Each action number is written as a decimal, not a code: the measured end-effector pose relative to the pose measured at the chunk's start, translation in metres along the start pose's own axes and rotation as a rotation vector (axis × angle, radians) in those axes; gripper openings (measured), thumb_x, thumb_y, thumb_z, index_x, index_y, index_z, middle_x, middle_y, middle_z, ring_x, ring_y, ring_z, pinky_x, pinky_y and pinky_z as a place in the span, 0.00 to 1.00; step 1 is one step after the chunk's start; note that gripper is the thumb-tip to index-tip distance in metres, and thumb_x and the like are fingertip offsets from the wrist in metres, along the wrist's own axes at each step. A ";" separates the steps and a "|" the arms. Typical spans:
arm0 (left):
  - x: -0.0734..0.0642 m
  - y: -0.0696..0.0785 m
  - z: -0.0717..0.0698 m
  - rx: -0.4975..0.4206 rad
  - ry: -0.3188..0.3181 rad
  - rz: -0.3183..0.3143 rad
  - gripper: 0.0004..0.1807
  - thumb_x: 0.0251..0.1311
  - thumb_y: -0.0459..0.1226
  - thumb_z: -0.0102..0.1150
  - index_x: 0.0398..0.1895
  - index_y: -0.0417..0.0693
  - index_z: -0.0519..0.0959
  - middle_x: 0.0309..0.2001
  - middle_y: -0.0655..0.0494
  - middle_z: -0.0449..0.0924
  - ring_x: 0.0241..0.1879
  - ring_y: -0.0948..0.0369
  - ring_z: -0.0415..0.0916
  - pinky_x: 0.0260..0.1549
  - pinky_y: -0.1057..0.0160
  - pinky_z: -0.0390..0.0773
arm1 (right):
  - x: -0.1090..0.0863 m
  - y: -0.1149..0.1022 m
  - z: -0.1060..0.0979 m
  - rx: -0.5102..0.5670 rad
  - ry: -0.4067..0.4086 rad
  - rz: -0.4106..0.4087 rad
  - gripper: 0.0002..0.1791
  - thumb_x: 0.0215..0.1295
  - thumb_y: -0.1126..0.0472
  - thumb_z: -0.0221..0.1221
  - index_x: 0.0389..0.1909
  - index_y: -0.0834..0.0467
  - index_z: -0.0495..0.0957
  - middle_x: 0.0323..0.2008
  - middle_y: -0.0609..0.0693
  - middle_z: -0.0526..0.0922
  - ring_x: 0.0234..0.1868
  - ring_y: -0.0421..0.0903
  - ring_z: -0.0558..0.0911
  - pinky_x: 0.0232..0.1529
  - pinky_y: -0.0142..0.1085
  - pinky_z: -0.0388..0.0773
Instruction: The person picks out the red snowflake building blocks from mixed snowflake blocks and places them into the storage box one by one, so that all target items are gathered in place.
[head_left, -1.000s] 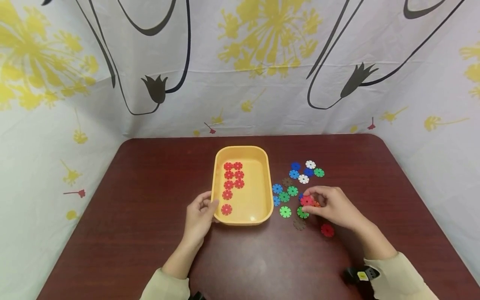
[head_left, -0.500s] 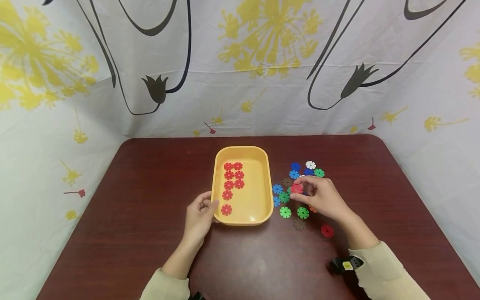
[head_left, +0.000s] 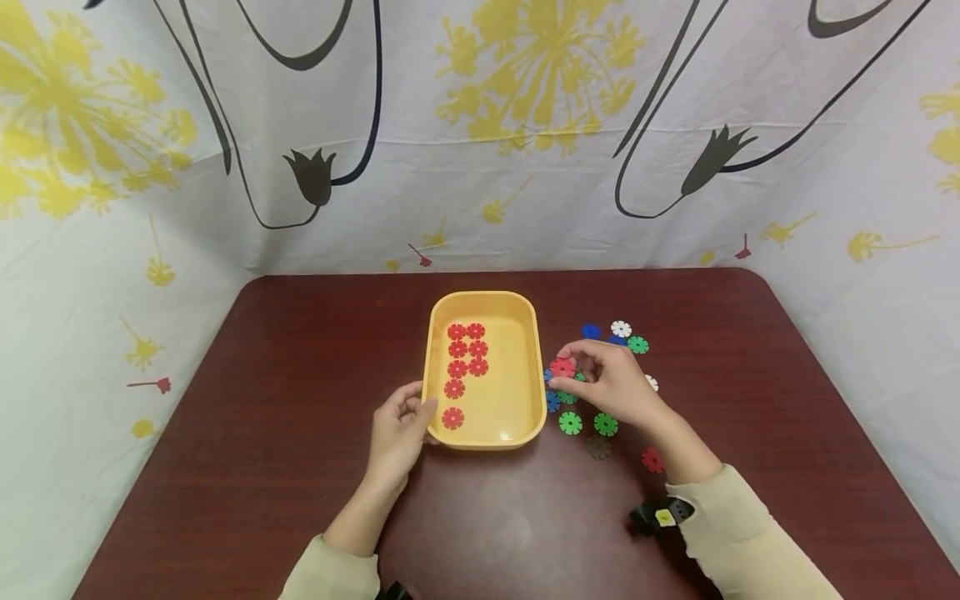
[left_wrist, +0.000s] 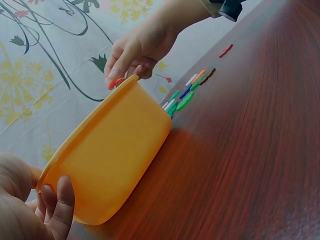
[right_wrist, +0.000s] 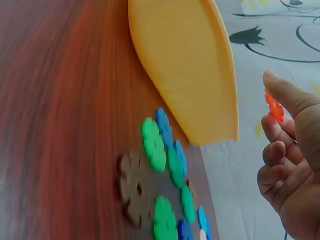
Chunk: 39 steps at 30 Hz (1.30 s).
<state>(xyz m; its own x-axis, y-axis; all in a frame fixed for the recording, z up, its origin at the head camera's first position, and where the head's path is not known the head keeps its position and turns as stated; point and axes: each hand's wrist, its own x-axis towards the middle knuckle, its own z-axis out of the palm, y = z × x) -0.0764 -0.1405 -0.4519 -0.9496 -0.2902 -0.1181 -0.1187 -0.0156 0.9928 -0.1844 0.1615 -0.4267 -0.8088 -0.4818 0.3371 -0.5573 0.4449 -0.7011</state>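
Observation:
My left hand [head_left: 395, 437] grips the near left rim of a yellow plastic tray [head_left: 538, 367], thumb over the edge and fingers against the outer wall. Red notched snowflake discs [head_left: 454, 389] lie inside: two short columns at the top and single ones lower down, along the left half. Between thumb and fingertips my right hand [head_left: 618, 385] pinches another red snowflake disc [head_left: 562, 367], raised just outside the tray's right rim. In the right wrist view this red disc [right_wrist: 274, 106] shows nearly edge-on. Beneath the right hand, several loose discs are partly hidden.
Right of the tray lie scattered snowflake discs: green [head_left: 570, 423], blue [head_left: 591, 331], white [head_left: 621, 328] and brown [head_left: 597, 448]. A lone red disc [head_left: 652, 459] lies nearer me. The dark red table [head_left: 322, 350] meets a flower-patterned cloth [head_left: 480, 225] at the back.
My right hand has moved left and slightly away from me, carrying the pinched red disc from over the loose pile to beside the tray's right rim. The left hand and tray stay put.

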 end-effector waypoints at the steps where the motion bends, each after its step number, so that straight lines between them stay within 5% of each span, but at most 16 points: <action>1: 0.000 0.000 0.000 0.001 0.001 0.003 0.21 0.68 0.32 0.61 0.62 0.32 0.74 0.34 0.46 0.75 0.26 0.58 0.78 0.20 0.66 0.84 | 0.002 -0.002 0.002 0.007 -0.003 -0.011 0.17 0.53 0.59 0.77 0.42 0.55 0.83 0.17 0.41 0.66 0.19 0.40 0.66 0.19 0.31 0.65; 10: 0.000 -0.002 0.000 0.012 0.009 0.001 0.21 0.68 0.32 0.61 0.61 0.33 0.74 0.34 0.46 0.75 0.26 0.56 0.78 0.20 0.65 0.84 | 0.019 -0.014 0.021 0.067 -0.029 -0.028 0.18 0.53 0.58 0.77 0.43 0.56 0.83 0.24 0.43 0.75 0.24 0.43 0.73 0.22 0.31 0.72; 15: 0.000 0.000 0.000 0.009 -0.002 0.001 0.21 0.68 0.32 0.61 0.62 0.32 0.74 0.34 0.45 0.75 0.26 0.57 0.79 0.21 0.64 0.85 | 0.024 -0.019 0.028 0.087 -0.037 -0.013 0.18 0.55 0.58 0.77 0.44 0.58 0.83 0.31 0.45 0.79 0.31 0.48 0.79 0.32 0.41 0.83; 20: 0.000 -0.001 0.000 0.001 0.005 -0.002 0.21 0.68 0.32 0.61 0.62 0.33 0.75 0.34 0.46 0.74 0.26 0.57 0.79 0.21 0.64 0.85 | 0.029 -0.024 0.036 0.099 -0.060 -0.012 0.17 0.56 0.57 0.76 0.43 0.58 0.83 0.31 0.45 0.79 0.32 0.44 0.78 0.34 0.47 0.83; 28: 0.000 -0.003 -0.001 -0.024 -0.006 0.014 0.20 0.68 0.30 0.61 0.61 0.32 0.75 0.33 0.48 0.74 0.24 0.60 0.78 0.21 0.66 0.84 | 0.039 -0.029 0.048 0.089 -0.075 -0.051 0.16 0.55 0.57 0.76 0.42 0.58 0.84 0.29 0.44 0.79 0.31 0.44 0.76 0.31 0.37 0.80; 39: 0.000 -0.003 -0.001 -0.028 -0.004 0.007 0.20 0.68 0.30 0.61 0.61 0.33 0.75 0.33 0.47 0.74 0.25 0.59 0.79 0.21 0.66 0.84 | 0.050 -0.033 0.059 0.090 -0.109 -0.103 0.17 0.56 0.58 0.76 0.42 0.62 0.84 0.30 0.49 0.81 0.33 0.43 0.78 0.35 0.34 0.81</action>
<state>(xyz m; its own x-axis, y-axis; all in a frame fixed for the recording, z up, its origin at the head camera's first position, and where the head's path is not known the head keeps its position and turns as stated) -0.0758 -0.1412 -0.4544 -0.9517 -0.2862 -0.1114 -0.1042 -0.0403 0.9937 -0.1949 0.0781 -0.4242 -0.7203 -0.6027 0.3435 -0.6133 0.3218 -0.7213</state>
